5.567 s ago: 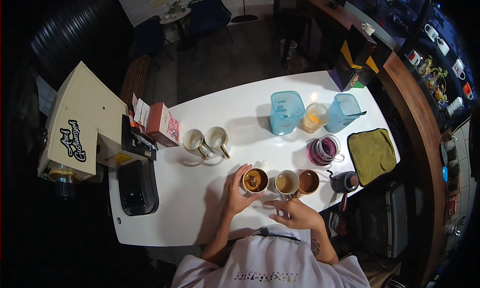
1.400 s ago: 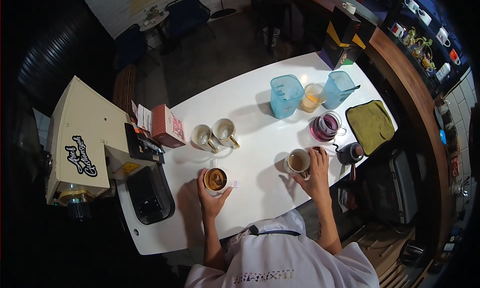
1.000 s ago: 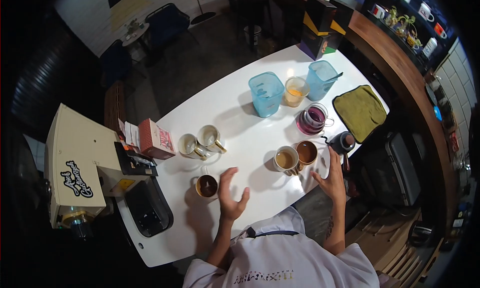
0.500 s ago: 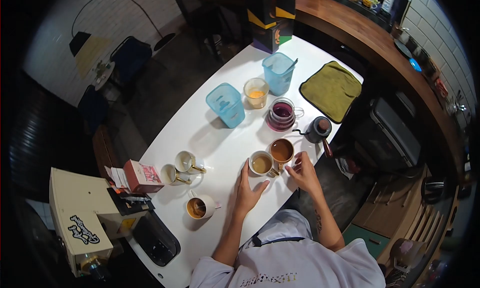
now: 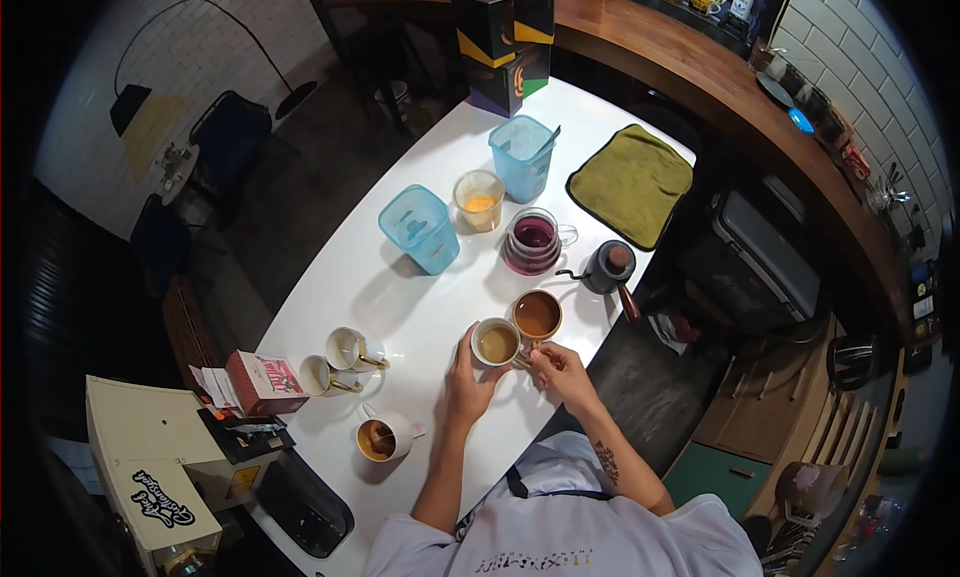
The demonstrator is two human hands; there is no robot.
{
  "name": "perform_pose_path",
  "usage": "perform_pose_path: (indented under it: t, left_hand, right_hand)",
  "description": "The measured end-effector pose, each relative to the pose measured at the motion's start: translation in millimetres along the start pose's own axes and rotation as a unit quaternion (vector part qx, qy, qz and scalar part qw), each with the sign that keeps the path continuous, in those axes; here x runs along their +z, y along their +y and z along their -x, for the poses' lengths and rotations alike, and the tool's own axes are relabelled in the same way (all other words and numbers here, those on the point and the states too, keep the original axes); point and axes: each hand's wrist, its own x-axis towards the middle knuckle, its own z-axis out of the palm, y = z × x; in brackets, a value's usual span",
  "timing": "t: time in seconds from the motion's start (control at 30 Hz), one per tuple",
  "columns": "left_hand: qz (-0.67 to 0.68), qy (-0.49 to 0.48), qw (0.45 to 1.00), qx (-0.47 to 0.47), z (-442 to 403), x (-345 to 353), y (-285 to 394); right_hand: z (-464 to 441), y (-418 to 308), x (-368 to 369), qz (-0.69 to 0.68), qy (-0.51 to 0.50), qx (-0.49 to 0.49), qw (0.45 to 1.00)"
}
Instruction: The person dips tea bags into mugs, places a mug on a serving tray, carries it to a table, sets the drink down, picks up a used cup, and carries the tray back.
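My left hand (image 5: 468,389) curves around the near side of a white cup (image 5: 494,343) of milky brown drink, thumb and fingers against its wall. At the cup's right side, my right hand (image 5: 562,375) has its fingers closed at the handle. Touching or nearly touching that cup is a brown mug (image 5: 537,316) of darker brown drink; its own handle is partly hidden by my right fingers. To the left stand a white mug (image 5: 384,437) with brown drink and a stirrer in it, and two white cups with gold handles (image 5: 373,363).
Beyond the cups are a glass server (image 5: 533,242) of dark red liquid, a black gooseneck kettle (image 5: 610,269), a glass with yellow contents (image 5: 479,202), blue plastic containers (image 5: 420,230) and a green cloth (image 5: 632,187). A beige machine (image 5: 150,467) stands left, beside a red box (image 5: 265,382).
My right hand has moved in and closed at the white cup's handle. My left hand stays around the cup. The whole view has shifted slightly as my head moved.
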Motion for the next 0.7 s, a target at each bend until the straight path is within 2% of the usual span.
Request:
perform_pose_path:
  t: [0.13,0.2,0.33,0.4,0.47,0.53,0.57,0.7]
  left_hand:
    - [0.001,-0.008,1.000,0.010,-3.5,-5.1,0.2]
    - [0.021,-0.035,0.999,-0.031,-3.9,-7.9,3.0]
    - [0.030,-0.038,0.999,-0.021,3.4,-14.0,12.1]
    - [-0.002,-0.007,1.000,0.005,8.9,-22.1,10.4]
    - [0.043,-0.002,0.999,-0.019,19.7,-26.5,18.3]
    - [0.106,0.094,0.990,-0.003,26.8,-28.6,31.0]
    - [0.118,0.147,0.981,0.035,31.7,-25.7,39.8]
    - [0.172,0.101,0.977,0.077,56.1,-10.9,75.1]
  right_hand:
    - [-0.5,0.0,-4.4,-0.035,-0.007,0.012,0.999]
    - [-1.8,3.1,-10.0,-0.040,-0.002,0.013,0.999]
    - [4.3,7.1,-24.0,-0.025,0.010,-0.018,0.999]
    - [11.8,3.8,-30.5,-0.032,0.018,-0.017,0.999]
    - [24.1,4.5,-37.2,-0.009,0.020,-0.019,1.000]
    - [35.2,9.3,-45.5,-0.014,0.026,-0.034,0.999]
    - [41.8,11.2,-49.9,-0.014,0.028,-0.049,0.998]
    - [83.8,2.2,-69.2,-0.029,0.053,-0.028,0.998]
